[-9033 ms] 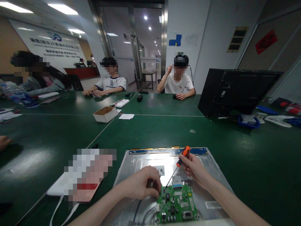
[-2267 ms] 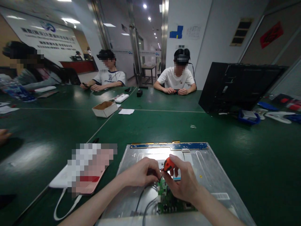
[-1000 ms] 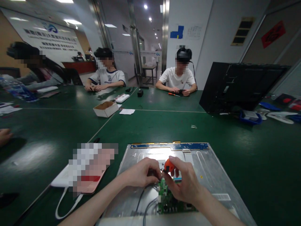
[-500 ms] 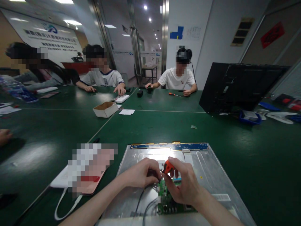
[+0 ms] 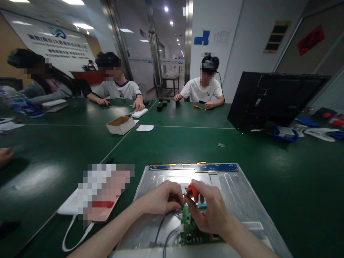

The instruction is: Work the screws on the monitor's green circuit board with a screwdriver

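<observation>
Between the thumb and fingers of my right hand (image 5: 211, 206) is a screwdriver (image 5: 191, 191) with an orange and black handle, held above a green circuit board (image 5: 189, 229). My left hand (image 5: 163, 197) is closed in a pinch at the board's upper left corner, close to the screwdriver's shaft. Whatever sits in that pinch is hidden by the fingers. Dark cables (image 5: 167, 240) run by the board's left side. Under both hands lies a silver metal panel (image 5: 242, 200) with a blue circuit strip (image 5: 193, 167) along its far edge.
Left of the panel lie a pink phone (image 5: 107, 213) and a white power bank with a cable (image 5: 68, 204). Farther off stand an open white box (image 5: 122, 126) and a dark monitor (image 5: 271, 100). Several people sit across the green table (image 5: 188, 143).
The screwdriver handle has turned slightly in my right hand; my left hand stays put. Across the table, a person has let go of a small dark object and drawn that hand back.
</observation>
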Action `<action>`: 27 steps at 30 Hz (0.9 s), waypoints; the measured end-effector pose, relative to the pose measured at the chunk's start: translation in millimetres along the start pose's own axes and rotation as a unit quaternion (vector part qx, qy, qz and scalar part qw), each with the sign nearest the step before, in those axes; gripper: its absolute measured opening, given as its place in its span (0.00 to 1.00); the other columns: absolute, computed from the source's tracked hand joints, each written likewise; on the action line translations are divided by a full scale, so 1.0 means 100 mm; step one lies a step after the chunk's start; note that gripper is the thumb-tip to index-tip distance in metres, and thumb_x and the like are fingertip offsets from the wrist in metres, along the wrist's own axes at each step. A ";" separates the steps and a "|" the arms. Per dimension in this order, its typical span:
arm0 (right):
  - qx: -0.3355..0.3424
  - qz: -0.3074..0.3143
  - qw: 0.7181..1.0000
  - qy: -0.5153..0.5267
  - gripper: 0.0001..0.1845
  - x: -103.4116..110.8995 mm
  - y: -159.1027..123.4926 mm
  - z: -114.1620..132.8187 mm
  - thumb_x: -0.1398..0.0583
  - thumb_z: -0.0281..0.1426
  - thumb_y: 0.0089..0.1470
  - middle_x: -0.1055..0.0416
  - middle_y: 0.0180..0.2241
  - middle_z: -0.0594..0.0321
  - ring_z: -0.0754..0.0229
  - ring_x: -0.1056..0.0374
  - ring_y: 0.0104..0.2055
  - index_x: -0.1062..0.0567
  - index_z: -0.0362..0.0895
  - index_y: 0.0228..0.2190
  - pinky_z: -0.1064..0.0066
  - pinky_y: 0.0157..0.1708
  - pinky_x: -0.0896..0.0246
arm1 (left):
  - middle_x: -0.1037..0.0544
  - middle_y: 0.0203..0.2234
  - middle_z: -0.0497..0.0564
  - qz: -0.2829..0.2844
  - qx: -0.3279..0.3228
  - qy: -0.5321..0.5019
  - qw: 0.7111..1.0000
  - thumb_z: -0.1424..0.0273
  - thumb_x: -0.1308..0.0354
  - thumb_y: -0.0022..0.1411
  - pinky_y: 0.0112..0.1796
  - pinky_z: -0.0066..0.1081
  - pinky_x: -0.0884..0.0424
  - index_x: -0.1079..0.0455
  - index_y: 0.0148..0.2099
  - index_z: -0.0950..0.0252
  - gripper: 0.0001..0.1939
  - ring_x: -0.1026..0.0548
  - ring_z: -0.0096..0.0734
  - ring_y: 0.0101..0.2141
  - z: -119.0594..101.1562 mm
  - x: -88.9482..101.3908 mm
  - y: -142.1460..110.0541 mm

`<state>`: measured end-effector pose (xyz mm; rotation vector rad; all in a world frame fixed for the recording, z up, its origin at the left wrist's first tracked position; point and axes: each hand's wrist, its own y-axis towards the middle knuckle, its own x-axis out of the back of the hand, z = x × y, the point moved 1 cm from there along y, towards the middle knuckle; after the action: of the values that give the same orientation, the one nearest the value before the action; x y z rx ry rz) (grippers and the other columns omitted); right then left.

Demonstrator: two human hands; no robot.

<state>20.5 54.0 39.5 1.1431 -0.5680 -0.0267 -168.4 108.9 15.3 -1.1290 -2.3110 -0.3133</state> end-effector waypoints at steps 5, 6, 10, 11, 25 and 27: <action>-0.005 -0.004 1.000 -0.011 0.27 -0.03 -0.02 -0.03 0.45 0.27 0.61 0.27 0.29 0.65 0.63 0.37 0.21 0.45 0.44 0.60 0.71 0.19 0.41 | 0.25 0.29 0.48 0.005 -0.007 -0.001 1.000 0.76 0.39 0.55 0.34 0.27 0.32 0.26 0.32 0.67 0.02 0.28 0.31 0.31 0.02 0.00 0.01; -0.003 -0.002 1.000 -0.006 0.27 -0.03 -0.03 -0.04 0.45 0.27 0.61 0.27 0.29 0.65 0.63 0.37 0.22 0.45 0.44 0.60 0.72 0.19 0.41 | 0.25 0.29 0.48 0.003 -0.006 -0.002 1.000 0.76 0.39 0.55 0.33 0.27 0.32 0.26 0.33 0.67 0.02 0.28 0.31 0.31 0.02 0.00 0.01; -0.001 0.010 1.000 0.006 0.29 0.00 -0.02 -0.01 0.46 0.26 0.60 0.25 0.32 0.60 0.62 0.34 0.24 0.46 0.41 0.61 0.71 0.21 0.37 | 0.23 0.30 0.48 0.000 -0.001 0.001 1.000 0.76 0.38 0.54 0.35 0.27 0.31 0.26 0.33 0.66 0.03 0.28 0.31 0.31 0.02 0.00 0.00; -0.001 0.011 1.000 0.004 0.30 0.01 -0.01 0.00 0.47 0.25 0.59 0.25 0.33 0.59 0.63 0.34 0.24 0.46 0.41 0.61 0.70 0.22 0.36 | 0.23 0.31 0.49 0.000 -0.003 0.002 1.000 0.76 0.38 0.54 0.35 0.28 0.31 0.25 0.33 0.66 0.03 0.27 0.32 0.32 0.02 0.00 0.00; 0.006 -0.004 1.000 0.009 0.28 0.00 0.03 0.01 0.46 0.24 0.60 0.26 0.30 0.64 0.62 0.34 0.24 0.45 0.44 0.60 0.71 0.21 0.38 | 0.26 0.28 0.47 0.002 -0.015 0.007 1.000 0.80 0.41 0.51 0.34 0.27 0.33 0.26 0.33 0.66 0.06 0.29 0.30 0.31 0.02 0.00 0.00; 0.005 -0.002 1.000 0.007 0.28 0.00 0.03 0.01 0.46 0.24 0.60 0.27 0.30 0.64 0.62 0.33 0.24 0.45 0.44 0.60 0.71 0.21 0.38 | 0.26 0.28 0.46 0.002 -0.011 0.005 1.000 0.80 0.41 0.52 0.34 0.27 0.33 0.26 0.32 0.66 0.06 0.29 0.31 0.32 0.00 0.00 0.00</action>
<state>19.5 54.5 42.7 1.1542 -0.5536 -0.0191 -168.7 109.1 15.2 -1.1402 -2.3008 -0.3437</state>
